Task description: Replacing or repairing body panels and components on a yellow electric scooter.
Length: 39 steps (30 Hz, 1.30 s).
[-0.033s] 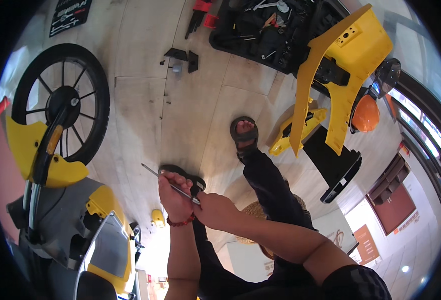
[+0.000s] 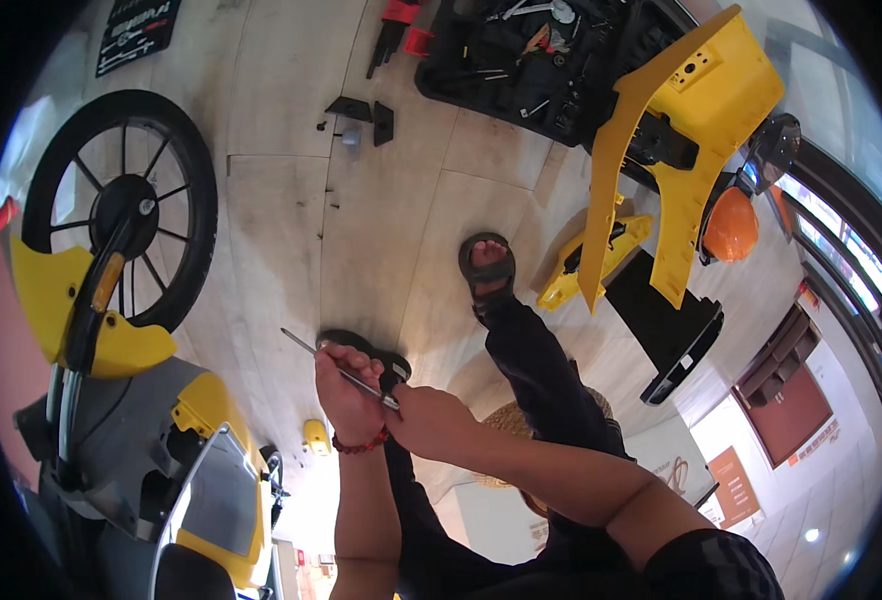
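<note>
My left hand [image 2: 349, 392], with a red bead bracelet at the wrist, curls around a slim metal screwdriver [image 2: 299, 341]. Its thin shaft sticks out to the upper left past the fingers and ends in a bare tip. Close against the left palm, my right hand [image 2: 429, 420] grips the tool's rear end, and its fingers hide most of that end. Both hands are held up in front of my body, above a dark sandal [image 2: 341, 338] on my foot.
A spoked wheel [image 2: 176, 255] with yellow fender stands left, on a yellow and grey vehicle body [image 2: 216, 405]. At upper right lie a black tool case [image 2: 451, 85] and a large yellow panel [image 2: 736, 85]. Small black parts [image 2: 384, 123] and an orange helmet [image 2: 729, 227] rest on the floor.
</note>
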Tool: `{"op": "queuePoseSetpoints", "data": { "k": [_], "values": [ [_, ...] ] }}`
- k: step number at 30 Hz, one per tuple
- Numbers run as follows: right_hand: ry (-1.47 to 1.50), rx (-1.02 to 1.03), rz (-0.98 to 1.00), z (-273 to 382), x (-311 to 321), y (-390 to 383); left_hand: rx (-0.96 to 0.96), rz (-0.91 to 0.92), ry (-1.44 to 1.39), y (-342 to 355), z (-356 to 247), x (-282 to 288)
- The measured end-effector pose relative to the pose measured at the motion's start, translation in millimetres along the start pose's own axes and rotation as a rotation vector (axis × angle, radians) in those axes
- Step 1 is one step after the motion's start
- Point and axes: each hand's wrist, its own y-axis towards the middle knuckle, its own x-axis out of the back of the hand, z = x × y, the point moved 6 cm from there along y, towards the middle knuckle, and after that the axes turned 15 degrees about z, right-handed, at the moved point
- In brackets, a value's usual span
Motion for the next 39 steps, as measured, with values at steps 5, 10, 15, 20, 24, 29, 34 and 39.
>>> {"op": "queuePoseSetpoints", "data": {
  "k": [5, 10, 15, 20, 24, 29, 34, 39],
  "values": [
    [0.009, 0.015, -0.019, 1.8, 1.7, -1.4, 0.007, 0.025, -0.018, 3.2, 0.0, -0.2],
    [0.035, 0.031, -0.033, -0.5, 3.1, -2.7, 0.025, 0.0, 0.005, 6.6, 4.3, 2.6],
    [0.035, 0.038, -0.047, -3.9, 8.0, -5.2, 0.025, 0.033, -0.023, 9.5, 8.8, -3.8],
    [0.019, 0.028, -0.065, -9.5, 7.5, -5.9, 0.03, 0.056, -0.014, 10.7, 12.9, -10.3],
    [0.015, 0.033, -0.07, -11.7, 5.3, -6.6, 0.028, 0.036, -0.009, 8.5, 15.1, -12.0],
    [-0.004, 0.002, -0.047, -13.9, 1.2, -6.1, 0.028, -0.018, -0.033, -0.3, 18.0, -4.8],
    [-0.068, 0.019, 0.028, -26.4, -21.8, -5.4, 0.021, -0.009, -0.112, -21.3, 26.2, 20.7],
    [-0.29, 0.068, 0.18, -49.0, -46.3, -4.0, 0.088, -0.282, -0.009, -101.8, 34.8, 56.1]
  ]
}}
